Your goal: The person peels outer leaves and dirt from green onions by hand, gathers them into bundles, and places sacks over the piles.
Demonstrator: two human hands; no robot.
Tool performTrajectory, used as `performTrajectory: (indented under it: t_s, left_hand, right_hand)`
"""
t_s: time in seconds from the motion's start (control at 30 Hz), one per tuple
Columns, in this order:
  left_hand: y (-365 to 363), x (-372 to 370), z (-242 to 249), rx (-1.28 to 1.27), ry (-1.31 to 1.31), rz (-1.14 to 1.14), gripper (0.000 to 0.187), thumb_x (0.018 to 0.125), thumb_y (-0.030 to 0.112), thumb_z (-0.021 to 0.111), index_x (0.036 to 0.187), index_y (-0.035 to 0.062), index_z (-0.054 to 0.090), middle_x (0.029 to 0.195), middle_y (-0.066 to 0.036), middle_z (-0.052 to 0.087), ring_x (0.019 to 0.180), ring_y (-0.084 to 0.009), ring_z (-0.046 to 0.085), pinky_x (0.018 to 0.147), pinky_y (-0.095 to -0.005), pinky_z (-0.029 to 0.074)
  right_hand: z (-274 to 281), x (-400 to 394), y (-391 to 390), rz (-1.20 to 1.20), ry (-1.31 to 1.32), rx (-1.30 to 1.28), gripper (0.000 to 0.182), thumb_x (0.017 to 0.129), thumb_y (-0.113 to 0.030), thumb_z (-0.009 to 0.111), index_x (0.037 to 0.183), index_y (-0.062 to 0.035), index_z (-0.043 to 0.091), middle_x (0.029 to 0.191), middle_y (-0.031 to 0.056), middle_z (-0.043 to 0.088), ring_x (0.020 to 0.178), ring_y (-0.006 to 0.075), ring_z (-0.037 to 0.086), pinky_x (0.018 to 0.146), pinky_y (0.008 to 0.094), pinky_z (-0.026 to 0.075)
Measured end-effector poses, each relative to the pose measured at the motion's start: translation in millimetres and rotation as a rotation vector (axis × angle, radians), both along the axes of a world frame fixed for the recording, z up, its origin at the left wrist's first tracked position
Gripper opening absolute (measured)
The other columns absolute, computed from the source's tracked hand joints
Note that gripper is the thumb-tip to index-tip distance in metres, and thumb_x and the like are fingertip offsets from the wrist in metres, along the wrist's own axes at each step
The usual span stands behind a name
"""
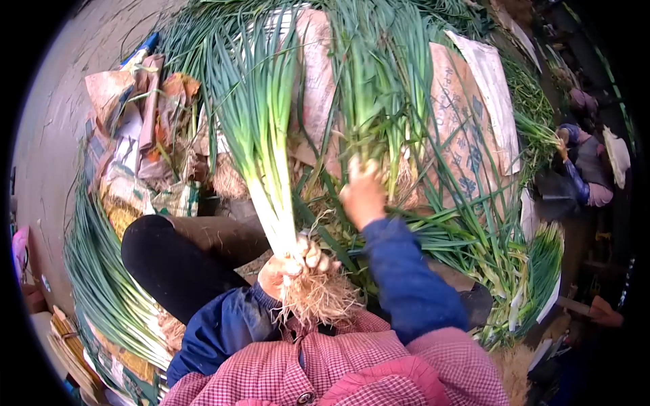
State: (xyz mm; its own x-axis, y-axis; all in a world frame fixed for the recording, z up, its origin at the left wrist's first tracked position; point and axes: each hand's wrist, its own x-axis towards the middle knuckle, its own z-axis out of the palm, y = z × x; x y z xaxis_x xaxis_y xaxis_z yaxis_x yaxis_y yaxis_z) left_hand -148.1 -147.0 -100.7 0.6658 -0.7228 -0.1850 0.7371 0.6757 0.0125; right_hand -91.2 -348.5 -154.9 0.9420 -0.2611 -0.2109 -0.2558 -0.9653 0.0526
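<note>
My left hand (272,274) is closed around the white root end of a bunch of green onions (276,169). The bunch leans up and away from me, its bulbs and brown hairy roots hanging over my lap. Farther forward, my right hand (363,195) is slightly blurred, its fingers curled at the pale base of more green onions (365,101). Those stalks lie with their leaves pointing away. Just right of that hand are further stalks with roots showing (406,166). The exact grip of my right fingertips is partly hidden.
Printed woven sacks (460,122) lie under the onions. Heaped green onions (108,271) sit at left, with loose leaves (474,250) at right. Crumpled bags (139,135) stand front left. Another person (592,162) handles onions at far right, a pale hat (616,157) beside them.
</note>
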Motion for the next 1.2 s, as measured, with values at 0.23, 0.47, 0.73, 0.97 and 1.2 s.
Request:
performTrajectory:
  t_s: [0.23,0.47,0.73,0.97,1.2]
  left_hand:
    - [4.5,2.8,-8.2,0.060,0.145,-0.102,0.033,0.065,-0.002,0.061,0.098,0.0008,0.055,0.090,-0.013,0.056,0.076,-0.0240,0.055,0.072,-0.0344,0.047]
    - [2.0,6.8,16.1,0.309,0.086,0.012,0.037,0.066,-0.002,0.062,0.102,-0.0013,0.055,0.122,-0.012,0.049,0.105,-0.0236,0.053,0.086,-0.0357,0.048]
    - [12.7,-2.1,-28.9,0.358,0.068,-0.044,0.060,0.066,-0.005,0.059,0.123,-0.0040,0.043,0.112,-0.008,0.055,0.076,-0.0079,0.056,0.063,-0.0157,0.046]
    - [10.9,2.1,6.6,0.470,0.125,-0.197,0.040,0.071,-0.005,0.057,0.111,-0.0043,0.052,0.095,-0.012,0.061,0.072,-0.0161,0.061,0.064,-0.0279,0.053]
    - [12.7,-6.9,-21.0,0.321,0.242,-0.115,0.033,0.070,-0.004,0.056,0.103,-0.0057,0.052,0.091,-0.015,0.061,0.074,-0.0160,0.060,0.064,-0.0251,0.052]
  right_hand:
    - [56.1,-49.5,-3.7,-0.121,0.022,0.713,0.030,0.084,-0.034,0.058,0.102,-0.0114,0.062,0.090,0.0095,0.063,0.080,0.0227,0.060,0.072,0.0371,0.049]
    - [47.3,11.4,3.4,-0.034,-0.207,0.494,0.016,0.079,-0.026,0.061,0.077,-0.0105,0.061,0.067,0.0047,0.059,0.062,0.0188,0.057,0.057,0.0350,0.045]
    - [16.5,-7.1,2.1,0.020,0.019,0.158,0.031,0.075,-0.036,0.063,0.079,-0.0053,0.060,0.075,0.0139,0.063,0.068,0.0301,0.061,0.061,0.0411,0.047]
    - [68.3,-43.7,33.0,-0.266,0.107,1.493,0.022,0.080,-0.019,0.057,0.078,0.0026,0.059,0.066,0.0046,0.060,0.051,0.0107,0.048,0.046,0.0260,0.039]
    - [32.3,-27.6,50.9,-0.522,-0.546,1.172,0.020,0.092,-0.018,0.047,0.086,-0.0022,0.058,0.068,-0.0026,0.051,0.056,0.0070,0.046,0.044,0.0203,0.038]
